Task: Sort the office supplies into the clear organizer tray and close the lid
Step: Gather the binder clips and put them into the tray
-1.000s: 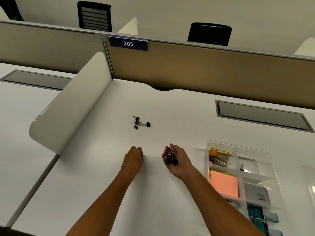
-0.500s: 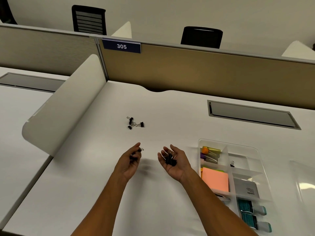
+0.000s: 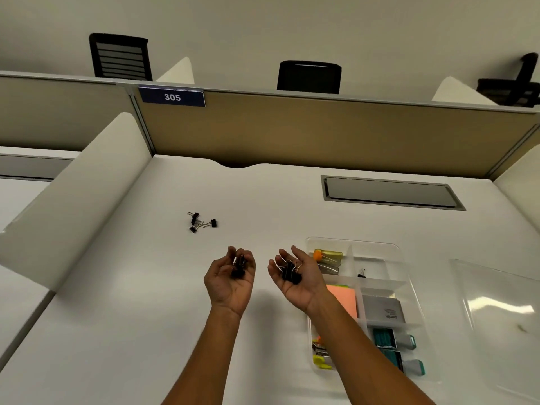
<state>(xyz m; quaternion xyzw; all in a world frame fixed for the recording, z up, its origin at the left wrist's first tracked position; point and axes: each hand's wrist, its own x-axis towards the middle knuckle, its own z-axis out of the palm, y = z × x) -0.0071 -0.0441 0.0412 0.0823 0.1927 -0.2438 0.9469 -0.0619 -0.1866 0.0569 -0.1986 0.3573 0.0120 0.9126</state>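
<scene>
Black binder clips with silver wire handles, small. One bunch sits in the cupped palm of the right hand [image 3: 295, 277], palm up, fingers [image 3: 298, 252] loosely curled, not closed over them. Second bunch in the left hand [image 3: 230, 277], palm up, fingers [image 3: 232, 254] curled in over the clips, partly hiding them; count unclear. Both hands hover above the white worktop [image 3: 146, 317], side by side, apart from each other.

Loose binder clips [image 3: 201, 222], about three, lie on the worktop beyond the left hand, well apart from both hands.

Clear organizer tray [image 3: 403, 258] lies on the worktop just right of the right hand, open. Far-right compartment holds one binder clip [image 3: 361, 272]. Far-left compartment: yellow and orange items, type unclear. Middle: orange sticky notes [image 3: 344, 299], and a grey box [image 3: 382, 308] with small print, unreadable. Near compartments: teal items, yellow item, partly hidden by the right forearm.

Clear lid [image 3: 496, 311] lies flat on the worktop right of the tray, apart from it.

Blue sign [image 3: 172, 97] on the tan partition reads "305".
</scene>
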